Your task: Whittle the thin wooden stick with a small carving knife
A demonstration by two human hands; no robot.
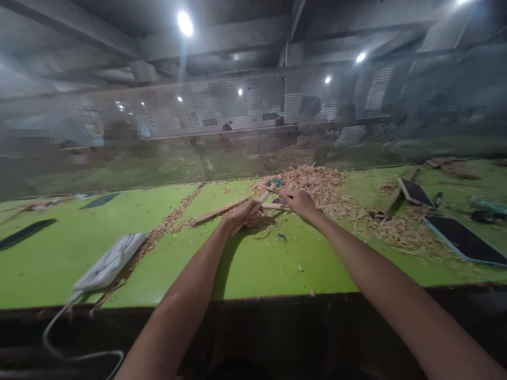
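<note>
Near the middle of the green table, my left hand [246,212] is closed around a slim wooden stick [266,195] that points up and away. My right hand [300,202], just to its right, is closed on what looks like a small knife [271,190]; its thin dark tip reaches to the stick, and its handle is hidden in my fingers. A pale wooden piece [277,206] lies below, between my hands. Beside my left hand rests a longer wooden strip [222,212]. Just past the stick's end lies a dark green scrap [276,182].
Wood shavings [312,182] are heaped behind my right hand against a mesh screen [237,137]. A white power strip [111,262] with a cord lies left. Phones [467,240] and a wooden bar [398,195] lie right. People are blurred beyond the screen.
</note>
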